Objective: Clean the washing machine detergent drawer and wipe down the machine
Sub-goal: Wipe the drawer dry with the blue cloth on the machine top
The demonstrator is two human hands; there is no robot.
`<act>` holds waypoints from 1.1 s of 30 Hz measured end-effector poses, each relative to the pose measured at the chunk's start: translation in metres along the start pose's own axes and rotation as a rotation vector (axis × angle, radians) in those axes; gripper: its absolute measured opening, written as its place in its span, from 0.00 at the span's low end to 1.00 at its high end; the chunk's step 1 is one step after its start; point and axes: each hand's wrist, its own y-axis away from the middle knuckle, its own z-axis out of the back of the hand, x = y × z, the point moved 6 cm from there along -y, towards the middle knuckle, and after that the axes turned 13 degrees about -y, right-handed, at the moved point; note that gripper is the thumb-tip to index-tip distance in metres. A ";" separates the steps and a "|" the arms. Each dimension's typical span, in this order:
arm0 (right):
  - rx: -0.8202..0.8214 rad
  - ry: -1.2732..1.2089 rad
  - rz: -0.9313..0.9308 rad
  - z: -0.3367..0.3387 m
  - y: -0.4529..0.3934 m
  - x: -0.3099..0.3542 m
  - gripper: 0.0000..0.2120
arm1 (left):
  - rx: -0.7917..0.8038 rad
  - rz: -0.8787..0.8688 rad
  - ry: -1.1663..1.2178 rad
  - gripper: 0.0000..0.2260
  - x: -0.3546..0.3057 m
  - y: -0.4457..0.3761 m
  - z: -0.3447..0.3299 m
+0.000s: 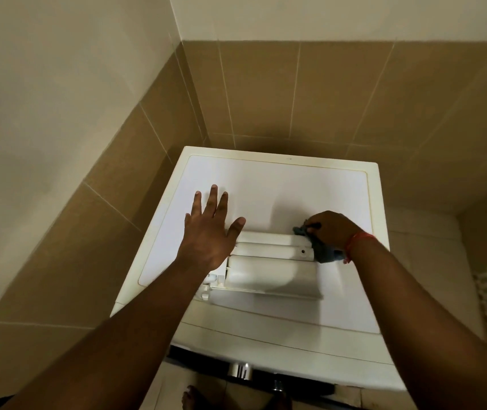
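Between the hands, the detergent drawer [268, 261] lies on the washing machine [340, 196] top and blocks a straight sweep from one to the other. Beyond both hands the top is bare up to the tiled wall [295, 93]. Another tiled wall stands close beside the left hand [206, 232].
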 end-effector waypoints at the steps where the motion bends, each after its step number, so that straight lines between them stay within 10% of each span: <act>1: -0.025 -0.040 -0.003 -0.004 -0.002 0.003 0.14 | -0.002 -0.001 0.000 0.37 0.000 0.001 0.000; 17: -0.647 -0.814 -0.043 -0.037 0.079 -0.020 0.10 | -0.024 -0.029 -0.018 0.38 0.000 0.000 -0.003; 33: -0.610 -0.757 -0.097 -0.065 0.114 -0.042 0.12 | -0.033 -0.023 -0.068 0.38 -0.001 -0.001 -0.003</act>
